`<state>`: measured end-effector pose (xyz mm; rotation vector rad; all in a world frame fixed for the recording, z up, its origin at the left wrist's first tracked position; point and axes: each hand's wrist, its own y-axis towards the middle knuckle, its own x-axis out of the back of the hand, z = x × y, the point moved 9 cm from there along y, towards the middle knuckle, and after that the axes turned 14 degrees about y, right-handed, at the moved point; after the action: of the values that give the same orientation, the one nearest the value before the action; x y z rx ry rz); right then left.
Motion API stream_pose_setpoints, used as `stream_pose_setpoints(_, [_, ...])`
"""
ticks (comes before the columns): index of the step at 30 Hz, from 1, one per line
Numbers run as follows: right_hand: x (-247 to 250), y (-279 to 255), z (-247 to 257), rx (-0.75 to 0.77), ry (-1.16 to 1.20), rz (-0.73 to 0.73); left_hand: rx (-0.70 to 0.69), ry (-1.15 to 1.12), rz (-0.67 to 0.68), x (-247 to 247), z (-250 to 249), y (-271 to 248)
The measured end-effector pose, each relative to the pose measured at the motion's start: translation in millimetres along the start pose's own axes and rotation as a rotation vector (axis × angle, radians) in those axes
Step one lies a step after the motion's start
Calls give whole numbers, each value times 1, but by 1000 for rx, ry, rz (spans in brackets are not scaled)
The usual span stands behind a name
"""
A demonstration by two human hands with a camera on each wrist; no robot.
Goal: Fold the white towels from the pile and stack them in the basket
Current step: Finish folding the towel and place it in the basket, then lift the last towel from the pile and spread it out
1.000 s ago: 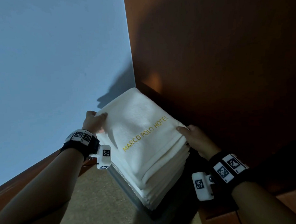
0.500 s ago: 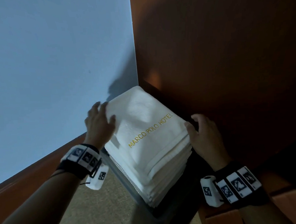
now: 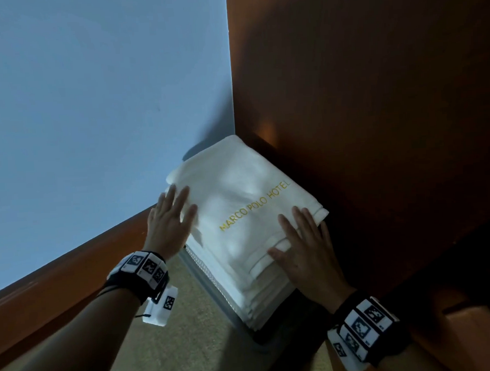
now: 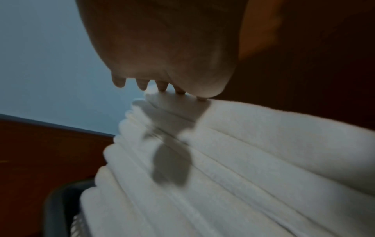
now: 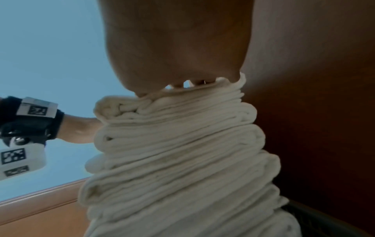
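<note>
Two flat hands are all that steadies this stack, so watch how you press. On the left, your left hand [image 3: 170, 217] lies open with fingers spread, only the fingertips [image 4: 161, 87] touching the left edge of the top towel [image 3: 238, 197], the one lettered MARCO POLO HOTEL. Push inward from that side and you would likely slide the top towel toward the wooden panel [image 3: 376, 121] and pull its edges out of line with the layers below.

In the middle, the stack of folded towels [image 5: 178, 152] stands well above the rim of the dark basket [image 3: 212, 289], which sits on the carpeted floor [image 3: 189, 344] in the corner between the pale wall [image 3: 92, 108] and the panel. The right wrist view shows the layers bulging unevenly, so I judge the stack top-heavy; an off-centre push could lean it out over the near rim.

On the right, your right hand [image 3: 307, 250] is also open, palm down on the towel's near right corner, holding nothing. Lift it with a drag and the loose folded corner may come up with it.
</note>
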<state>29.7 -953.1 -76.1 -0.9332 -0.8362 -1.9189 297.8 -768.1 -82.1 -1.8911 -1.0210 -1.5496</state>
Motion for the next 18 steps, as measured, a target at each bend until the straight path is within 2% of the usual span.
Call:
stream_pose_setpoints(6, [21,-13,24,-30,154,-89,34,-87,-20,20,44,-62])
stream_pose_setpoints(10, [25,-22,78,103,236,-219,121,-114,-77,52,87,-131])
stream_pose_setpoints(13, [3,-35,128,203,284,-185,177,-158,-66,71,127,-199])
stream_pose_setpoints(18, [-62,-76,223,319,349,-39,430,-222,-107,102,212,-347])
